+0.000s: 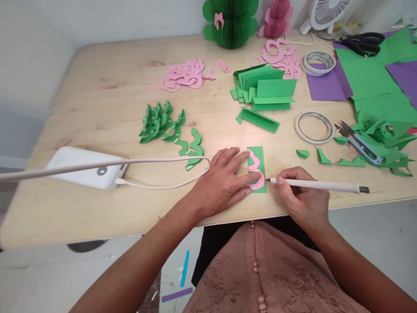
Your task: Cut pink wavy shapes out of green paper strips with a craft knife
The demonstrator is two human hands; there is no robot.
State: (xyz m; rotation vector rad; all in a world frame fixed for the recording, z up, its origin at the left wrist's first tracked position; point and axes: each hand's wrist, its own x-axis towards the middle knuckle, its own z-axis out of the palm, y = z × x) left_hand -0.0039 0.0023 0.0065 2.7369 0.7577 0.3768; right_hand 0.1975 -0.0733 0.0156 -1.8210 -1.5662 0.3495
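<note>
At the near side of the worktop (107, 217), a pink cutout (259, 183) laid over a green paper strip (259, 152) is pressed flat by the left hand (224, 182), its fingers loosely spread, presumably so that neither piece slips. A white pen (325, 185) is pinched in the right hand (304, 198), its tip set just right of the cutout; whether the paper is touched by it cannot be told.

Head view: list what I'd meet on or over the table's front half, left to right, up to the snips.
White power bank → pile of green scalloped pieces → left hand → pink cut-out → right hand → snips.
</note>
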